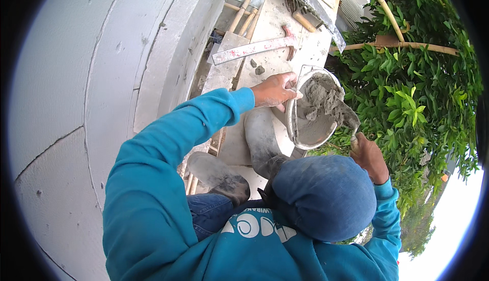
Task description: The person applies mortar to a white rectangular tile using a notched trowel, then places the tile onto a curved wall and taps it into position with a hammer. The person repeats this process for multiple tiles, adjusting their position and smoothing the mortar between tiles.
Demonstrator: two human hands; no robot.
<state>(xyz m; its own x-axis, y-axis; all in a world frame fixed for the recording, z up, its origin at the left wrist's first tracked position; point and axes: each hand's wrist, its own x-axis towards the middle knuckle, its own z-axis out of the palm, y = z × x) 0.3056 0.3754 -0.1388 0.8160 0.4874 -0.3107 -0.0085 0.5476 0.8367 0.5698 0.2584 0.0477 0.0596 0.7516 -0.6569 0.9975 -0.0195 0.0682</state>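
Wet grey mortar (320,93) lies inside a tilted bucket (292,123), heaped toward its far side. My left hand (275,90) grips the bucket's left rim, thumb and fingers closed on it. On the other side, my right hand (370,158) is wrapped around the handle of a trowel (348,118). The trowel's blade is coated in mortar and reaches over the bucket's right edge into the heap. My fist hides most of the handle.
Beyond the bucket, a hammer (254,48), a handsaw (317,10) and a wooden-handled tool (304,22) lie on the plank platform (237,133). A block wall (61,92) rises at left. Bamboo poles (384,6) and leafy bushes (412,97) border the right. My dusty boots (262,141) stand below the bucket.
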